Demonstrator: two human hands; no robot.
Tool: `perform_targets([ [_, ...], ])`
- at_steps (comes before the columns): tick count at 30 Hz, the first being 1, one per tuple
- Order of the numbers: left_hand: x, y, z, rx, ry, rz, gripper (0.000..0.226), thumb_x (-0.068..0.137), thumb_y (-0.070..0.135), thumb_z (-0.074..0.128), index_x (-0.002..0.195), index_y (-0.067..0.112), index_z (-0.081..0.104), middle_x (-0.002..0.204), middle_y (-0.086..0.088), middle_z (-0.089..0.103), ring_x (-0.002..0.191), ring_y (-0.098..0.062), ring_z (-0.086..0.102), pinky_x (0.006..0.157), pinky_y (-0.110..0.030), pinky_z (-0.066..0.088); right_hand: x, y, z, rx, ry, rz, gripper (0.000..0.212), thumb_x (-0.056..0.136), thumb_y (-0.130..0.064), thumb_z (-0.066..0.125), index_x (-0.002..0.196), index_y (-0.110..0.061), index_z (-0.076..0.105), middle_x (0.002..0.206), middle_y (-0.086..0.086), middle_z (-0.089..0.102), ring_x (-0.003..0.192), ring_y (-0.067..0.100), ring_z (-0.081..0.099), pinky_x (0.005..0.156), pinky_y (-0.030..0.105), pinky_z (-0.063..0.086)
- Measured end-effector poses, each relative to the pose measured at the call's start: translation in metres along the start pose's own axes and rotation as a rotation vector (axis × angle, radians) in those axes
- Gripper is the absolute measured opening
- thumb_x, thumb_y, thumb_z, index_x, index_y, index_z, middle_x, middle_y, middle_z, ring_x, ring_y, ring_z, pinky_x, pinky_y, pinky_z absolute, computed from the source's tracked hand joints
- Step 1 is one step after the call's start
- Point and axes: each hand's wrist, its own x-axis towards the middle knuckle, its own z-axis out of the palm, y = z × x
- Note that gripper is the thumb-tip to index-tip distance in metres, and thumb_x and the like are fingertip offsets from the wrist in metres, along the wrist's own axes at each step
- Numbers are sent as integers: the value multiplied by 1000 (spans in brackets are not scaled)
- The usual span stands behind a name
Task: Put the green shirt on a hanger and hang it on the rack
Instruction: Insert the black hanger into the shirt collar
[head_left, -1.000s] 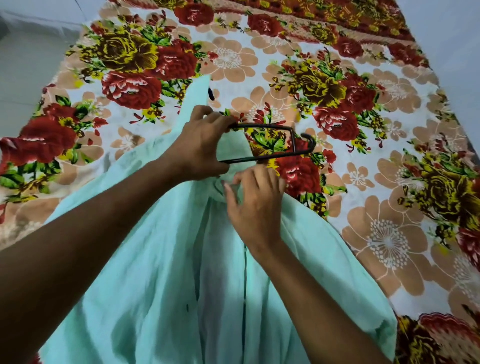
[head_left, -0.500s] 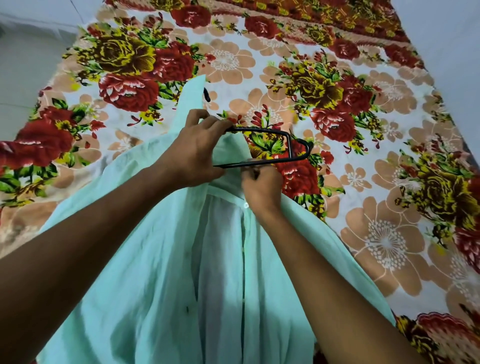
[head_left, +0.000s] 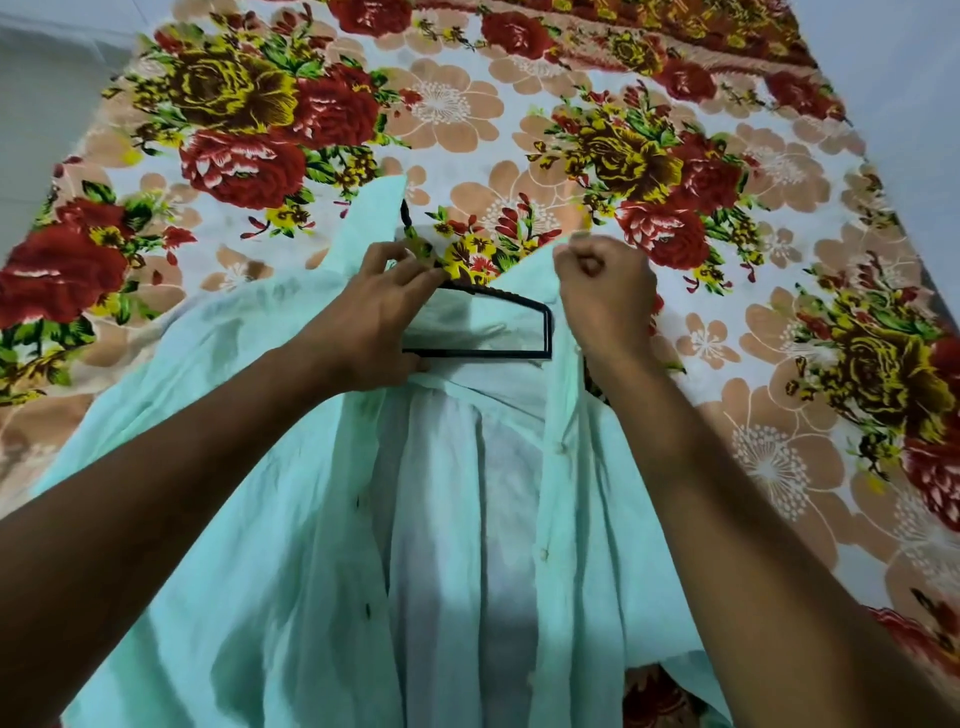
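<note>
The pale green shirt (head_left: 249, 519) hangs open in front of me over the flowered bed, its button placket running down the middle. A black hanger (head_left: 545, 327) sits inside the neck opening; only its right end and lower bar show. My left hand (head_left: 374, 317) grips the hanger's left part together with the shirt's collar area. My right hand (head_left: 602, 296) is curled into a fist, pinching the right front edge of the shirt near the collar and holding it up beside the hanger's right end. The hanger's hook is partly hidden behind the left collar flap.
A bedsheet (head_left: 727, 260) printed with red, yellow and peach flowers covers the bed below the shirt. Pale wall (head_left: 909, 78) runs along the right, and pale floor or wall (head_left: 41, 104) lies at the upper left. No rack is in view.
My right hand has let go of the placket near the hanger's bar and moved up and right, lifting the right collar edge. The hanger's right end now lies inside the shirt.
</note>
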Motion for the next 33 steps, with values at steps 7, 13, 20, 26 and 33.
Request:
perform_targets([
  [7, -1, -2, -4, 65, 5, 36, 106, 60, 29, 93, 148, -4, 45, 137, -22, 56, 132, -46, 38, 102, -55, 46, 5, -41, 42, 265, 105, 110, 19, 100, -17, 63, 100, -3, 75, 82, 3, 70, 67, 10, 58, 65, 24, 44],
  [13, 4, -8, 6, 84, 177, 191, 36, 79, 22, 74, 110, 4, 73, 110, -23, 71, 112, -47, 63, 101, -56, 43, -16, -43, 58, 604, -522, 262, 29, 106, -13, 53, 134, -8, 57, 121, 16, 71, 91, 14, 76, 81, 27, 63],
  [20, -35, 2, 20, -102, 215, -220, 83, 72, 4, 77, 148, -6, 43, 155, -33, 34, 145, -51, 31, 117, -57, 32, -64, -14, 61, 161, -543, -76, 41, 101, 13, 41, 132, -1, 64, 130, 12, 69, 118, 18, 67, 101, 24, 55],
  [26, -79, 38, 28, -330, 416, -430, 77, 79, 2, 73, 149, 10, 42, 150, -22, 34, 131, -38, 46, 100, -41, 49, -105, -5, 59, -109, -494, -329, 45, 95, 8, 52, 136, -8, 63, 138, 8, 64, 131, 22, 57, 114, 22, 40],
  [33, -146, 88, 30, -411, 289, -494, 32, 83, 4, 67, 116, 7, 64, 107, -10, 64, 101, -32, 61, 80, -40, 50, -198, 10, 27, -202, -304, -428, 13, 94, -1, 63, 102, -3, 73, 97, 10, 67, 94, 28, 63, 88, 32, 50],
])
